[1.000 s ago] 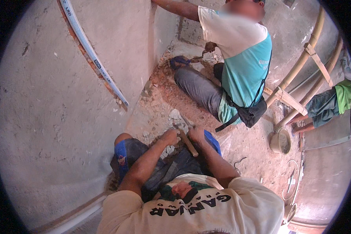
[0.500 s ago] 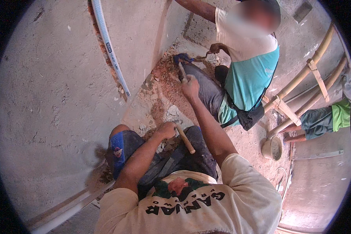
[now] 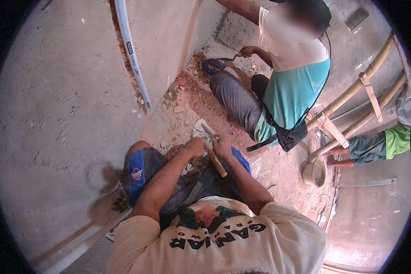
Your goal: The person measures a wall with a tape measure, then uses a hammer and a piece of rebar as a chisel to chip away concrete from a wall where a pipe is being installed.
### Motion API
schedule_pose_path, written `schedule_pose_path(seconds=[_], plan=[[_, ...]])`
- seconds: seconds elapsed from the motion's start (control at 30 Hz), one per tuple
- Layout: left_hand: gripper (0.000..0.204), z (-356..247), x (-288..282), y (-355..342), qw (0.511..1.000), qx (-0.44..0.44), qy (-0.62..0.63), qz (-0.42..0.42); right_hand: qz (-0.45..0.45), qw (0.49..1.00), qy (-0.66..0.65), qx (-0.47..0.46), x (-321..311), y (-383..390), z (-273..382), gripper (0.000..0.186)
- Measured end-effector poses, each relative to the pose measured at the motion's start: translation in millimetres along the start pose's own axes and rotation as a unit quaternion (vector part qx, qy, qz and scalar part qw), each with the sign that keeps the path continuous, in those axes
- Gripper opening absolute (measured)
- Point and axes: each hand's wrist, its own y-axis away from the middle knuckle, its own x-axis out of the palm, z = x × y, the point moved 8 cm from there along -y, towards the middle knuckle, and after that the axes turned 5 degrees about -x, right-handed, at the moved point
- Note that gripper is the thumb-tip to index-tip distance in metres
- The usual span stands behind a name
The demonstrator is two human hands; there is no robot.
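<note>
- Slim tool, held out near a co-worker's leg half a second ago, is drawn back close to pale debris, the right hand clenched around it.
- Just beside it, the left hand grasps a wooden-handled tool near its upper end, the head hidden.
- Step in hand appears to be pairing the tools; the next move would call for steady grips.
- Beyond, the co-worker's hand holds another implement.
</note>
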Motion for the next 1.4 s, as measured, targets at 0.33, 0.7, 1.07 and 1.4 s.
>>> schedule_pose_path(seconds=[0.33, 0.7, 1.07, 1.4], plan=[[0.032, 5.3, 14.8, -4.9, 0.997, 0.000, -0.053, 0.052, 0.028, 0.997, -0.011, 0.066, 3.8, 54.1, -58.0, 0.027], [0.043, -7.0, 7.6, 4.1, 0.999, 0.004, 0.038, 0.007, 0.014, 0.989, -0.097, 0.106, 9.2, 53.3, -61.7, 0.028], [0.035, -24.0, 7.2, 15.5, 0.987, 0.073, -0.111, -0.086, 0.123, 0.968, -0.215, 0.041, 9.0, 41.3, -10.8, 0.034], [0.026, 10.6, -30.0, 15.8, 0.973, -0.046, -0.028, -0.226, 0.328, 0.943, 0.015, -0.053, 43.6, 29.8, -40.3, 0.047]])
